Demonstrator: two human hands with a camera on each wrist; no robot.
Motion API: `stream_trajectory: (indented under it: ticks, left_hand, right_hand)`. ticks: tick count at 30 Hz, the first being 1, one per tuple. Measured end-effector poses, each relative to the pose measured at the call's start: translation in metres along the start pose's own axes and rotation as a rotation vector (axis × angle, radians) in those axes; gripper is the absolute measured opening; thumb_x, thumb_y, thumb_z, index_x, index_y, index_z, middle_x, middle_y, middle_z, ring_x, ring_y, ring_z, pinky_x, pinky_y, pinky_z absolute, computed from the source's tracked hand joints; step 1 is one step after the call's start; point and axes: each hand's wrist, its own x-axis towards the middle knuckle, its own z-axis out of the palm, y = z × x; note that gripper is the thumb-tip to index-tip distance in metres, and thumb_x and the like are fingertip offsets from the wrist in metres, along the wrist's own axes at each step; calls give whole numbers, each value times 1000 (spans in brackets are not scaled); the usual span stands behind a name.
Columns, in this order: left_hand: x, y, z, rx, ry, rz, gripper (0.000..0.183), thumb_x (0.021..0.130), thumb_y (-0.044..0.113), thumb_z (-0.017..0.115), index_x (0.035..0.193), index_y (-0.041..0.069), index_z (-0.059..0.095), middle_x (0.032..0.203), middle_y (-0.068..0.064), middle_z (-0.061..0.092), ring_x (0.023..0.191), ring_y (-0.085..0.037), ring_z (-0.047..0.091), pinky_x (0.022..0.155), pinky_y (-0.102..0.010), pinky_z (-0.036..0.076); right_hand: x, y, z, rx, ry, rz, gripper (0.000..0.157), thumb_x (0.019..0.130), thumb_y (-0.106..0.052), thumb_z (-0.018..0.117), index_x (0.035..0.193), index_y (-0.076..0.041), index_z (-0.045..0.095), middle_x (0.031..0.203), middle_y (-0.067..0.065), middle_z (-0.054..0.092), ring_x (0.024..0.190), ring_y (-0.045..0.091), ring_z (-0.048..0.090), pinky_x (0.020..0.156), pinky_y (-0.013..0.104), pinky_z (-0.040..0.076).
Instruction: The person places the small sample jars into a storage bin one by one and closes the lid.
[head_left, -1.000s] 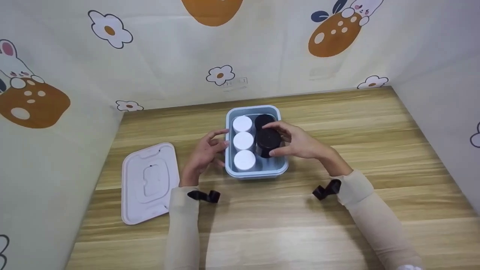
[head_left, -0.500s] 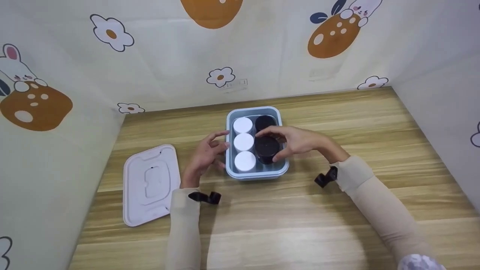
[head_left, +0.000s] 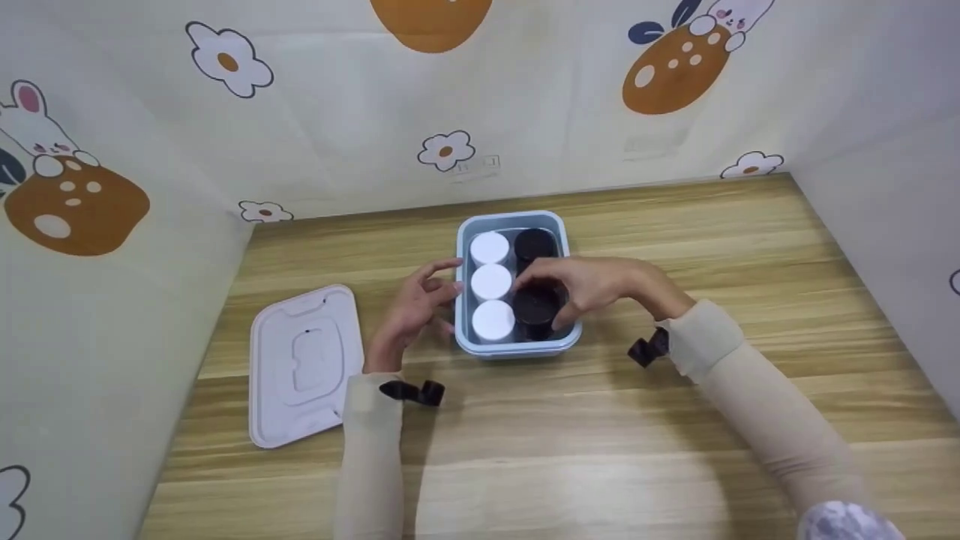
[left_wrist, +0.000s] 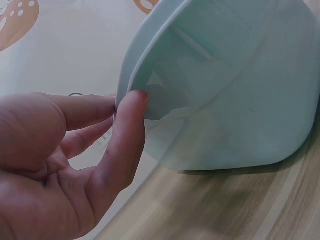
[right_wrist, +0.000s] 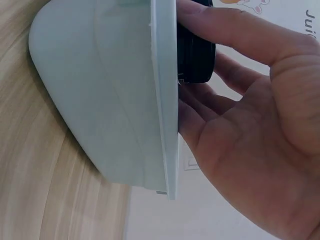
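A light blue plastic bin [head_left: 517,349] stands on the table with three white-capped jars [head_left: 491,283] in a row along its left side. One black jar [head_left: 535,243] is at the bin's back right. My right hand [head_left: 600,286] grips a second black jar [head_left: 535,316] by its top, low in the bin's front right part; in the right wrist view its black top [right_wrist: 197,57] rises over the rim. My left hand [head_left: 411,309] holds the bin's left rim, with thumb and fingers at the edge [left_wrist: 131,75] in the left wrist view.
A pale, flat lid [head_left: 306,367] lies on the wooden table [head_left: 600,450] to the left of the bin, close to the left forearm. Printed cloth walls [head_left: 337,97] enclose the table at the back and sides.
My right hand has lowered the black jar into the bin and moved it toward the front right corner. The left hand keeps its place at the rim.
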Motion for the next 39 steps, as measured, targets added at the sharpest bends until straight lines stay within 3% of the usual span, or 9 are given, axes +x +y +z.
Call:
stream_trajectory:
  ticks: [16,24,31,39]
  left_hand:
    - [0,3,1,17,-3,-10,47,98,12,65,143,14,52,119,-20,67,95,-26,70,50,-37,62]
    - [-1,1,1,0,-16,7,49,98,9,64,144,9,49,118,-20,67,84,-20,71,47,-32,61]
    - [0,2,1,6,-3,-11,48,97,10,65,143,11,51,119,-20,67,86,-22,71,49,-34,62]
    - [-1,4,2,26,17,-15,46,97,9,64,142,12,53,120,-21,67,83,-24,72,51,-36,63]
  right_hand:
    - [0,-1,8,-96,-23,-11,71,73,4,78,139,-12,57,140,15,50,132,30,45,118,52,38]
    - [0,0,10,-75,-23,-19,68,73,5,75,138,-10,58,139,14,53,128,32,49,113,50,43]
    - [-2,6,16,-2,75,-73,54,80,1,71,133,-8,63,133,12,59,121,33,55,105,48,51]
    - [-3,9,25,47,244,-115,35,88,-8,71,123,-5,68,124,11,64,116,31,59,102,47,53]
